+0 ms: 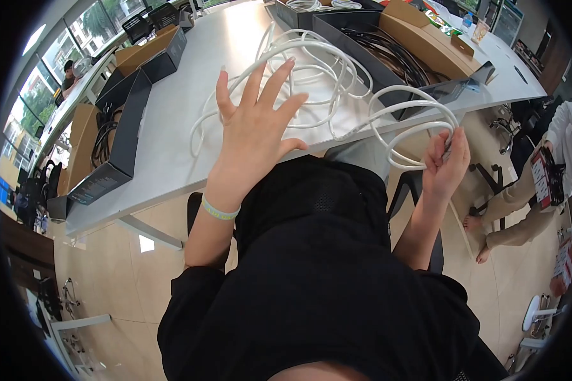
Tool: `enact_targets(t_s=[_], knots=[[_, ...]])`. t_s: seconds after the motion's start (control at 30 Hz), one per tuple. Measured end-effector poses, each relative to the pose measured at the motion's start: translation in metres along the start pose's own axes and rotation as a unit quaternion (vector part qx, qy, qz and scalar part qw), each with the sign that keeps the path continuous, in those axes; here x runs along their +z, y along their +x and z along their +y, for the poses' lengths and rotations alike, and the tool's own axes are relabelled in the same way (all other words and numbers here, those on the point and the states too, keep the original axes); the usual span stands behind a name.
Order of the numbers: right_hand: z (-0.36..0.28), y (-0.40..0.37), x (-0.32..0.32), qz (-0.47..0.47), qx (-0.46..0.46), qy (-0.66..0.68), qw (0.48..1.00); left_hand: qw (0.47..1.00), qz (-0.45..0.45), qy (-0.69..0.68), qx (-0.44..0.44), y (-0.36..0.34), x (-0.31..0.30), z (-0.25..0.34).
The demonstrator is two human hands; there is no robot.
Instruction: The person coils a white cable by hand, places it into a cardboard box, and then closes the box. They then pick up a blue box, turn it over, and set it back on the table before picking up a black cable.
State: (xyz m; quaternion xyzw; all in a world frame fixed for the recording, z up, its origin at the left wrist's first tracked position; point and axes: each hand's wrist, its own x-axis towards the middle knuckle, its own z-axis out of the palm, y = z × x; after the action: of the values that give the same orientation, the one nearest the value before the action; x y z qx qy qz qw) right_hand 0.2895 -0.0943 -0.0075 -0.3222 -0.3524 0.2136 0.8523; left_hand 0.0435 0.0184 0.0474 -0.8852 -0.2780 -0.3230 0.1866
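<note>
Grip of the right hand [445, 162] is clamped on a few gathered loops of white cable [419, 103], fingers curled shut around the strands at the near right edge of the surface [171, 114]. The loops hang partly off that edge, so the closed hand appears to be what keeps them together and off the floor.

The rest of the same cable lies in a loose tangle farther back on the grey surface. The left hand [254, 130], wearing a pale wristband, is open with fingers spread wide over this tangle, seemingly to hold the slack flat; whether the palm actually presses on it cannot be told.

To the left stand open black boxes [130, 120]. Far right, a cardboard box [419, 35] sits beside a dark tray of black cables [394, 57]. Another person [534, 184] sits at the right, holding a small box, well apart from the cable.
</note>
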Motion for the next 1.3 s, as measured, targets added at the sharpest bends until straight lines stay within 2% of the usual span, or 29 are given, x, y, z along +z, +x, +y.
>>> enact_targets(t_s=[0.07,0.1,0.3,0.37,0.4,0.47,0.53,0.57,0.63,0.67,0.7,0.73,0.77,0.8,0.83,0.9,1.0,1.07,1.1,1.13,1.2,1.27,1.3], knots=[[0.000,0.002,-0.001,-0.011,-0.013,0.007,1.000,0.998,-0.057,0.039,-0.014,-0.007,0.004,-0.005],[0.000,0.003,-0.001,-0.015,-0.011,0.006,1.000,0.997,-0.057,0.040,-0.018,-0.009,0.005,-0.007],[0.002,0.002,0.002,-0.003,-0.011,-0.003,1.000,0.997,0.021,-0.063,-0.039,-0.005,-0.001,-0.005],[0.006,0.000,0.000,-0.018,0.004,-0.022,1.000,0.986,0.118,-0.116,-0.030,0.001,-0.001,0.002],[0.005,-0.003,-0.002,-0.018,0.007,-0.017,1.000,0.987,0.115,-0.110,-0.030,0.004,0.001,0.007],[0.002,-0.003,-0.005,-0.093,0.026,-0.190,0.977,0.959,0.230,-0.160,-0.042,0.012,0.004,0.012],[-0.001,-0.004,-0.007,-0.135,-0.058,-0.369,0.918,0.939,0.288,-0.185,-0.032,0.021,0.003,0.011],[-0.003,-0.006,-0.005,-0.123,-0.020,-0.358,0.925,0.918,0.324,-0.228,-0.028,0.023,0.007,0.010],[0.015,0.001,-0.018,-0.030,0.024,-0.275,0.961,0.899,0.295,-0.321,0.043,0.028,0.000,0.014],[0.020,0.004,-0.019,-0.060,0.036,-0.244,0.967,0.904,0.269,-0.321,0.085,0.027,0.005,0.020],[0.017,0.000,-0.018,-0.072,0.072,-0.224,0.969,0.888,0.280,-0.351,0.103,0.023,0.011,0.038],[0.018,-0.002,-0.004,-0.077,0.108,-0.215,0.968,0.909,0.222,-0.321,0.148,0.020,0.020,0.048],[0.034,-0.004,0.020,-0.103,0.113,-0.204,0.967,0.905,0.195,-0.346,0.150,0.012,0.015,0.058],[0.051,-0.009,0.039,-0.115,-0.170,-0.351,0.914,0.894,0.168,-0.383,0.159,0.008,0.014,0.066],[0.060,-0.009,0.047,-0.104,-0.440,-0.461,0.763,0.895,0.173,-0.381,0.156,0.006,0.013,0.067],[0.058,-0.005,0.048,-0.120,-0.456,-0.460,0.752,0.880,0.271,-0.361,0.150,0.000,0.010,0.068],[0.049,0.009,0.034,-0.159,-0.496,-0.449,0.726,0.900,0.282,-0.309,0.123,0.010,0.010,0.062],[0.051,0.018,0.019,-0.173,-0.510,-0.442,0.717,0.896,0.262,-0.345,0.096,0.004,-0.005,0.051],[0.052,0.021,0.007,-0.204,-0.264,-0.281,0.900,0.909,0.241,-0.334,0.063,0.000,-0.013,0.047],[0.056,0.025,-0.003,-0.211,0.016,-0.089,0.973,0.920,0.218,-0.324,0.030,-0.001,-0.017,0.043],[0.052,0.018,0.001,-0.231,0.011,-0.083,0.969,0.919,0.234,-0.318,0.009,-0.005,-0.019,0.039],[0.046,0.009,0.007,-0.263,-0.003,-0.072,0.962,0.904,0.079,-0.420,0.002,-0.011,-0.029,0.032],[0.045,0.009,0.007,-0.302,-0.053,-0.092,0.947,0.903,0.075,-0.422,0.004,-0.012,-0.028,0.032]])
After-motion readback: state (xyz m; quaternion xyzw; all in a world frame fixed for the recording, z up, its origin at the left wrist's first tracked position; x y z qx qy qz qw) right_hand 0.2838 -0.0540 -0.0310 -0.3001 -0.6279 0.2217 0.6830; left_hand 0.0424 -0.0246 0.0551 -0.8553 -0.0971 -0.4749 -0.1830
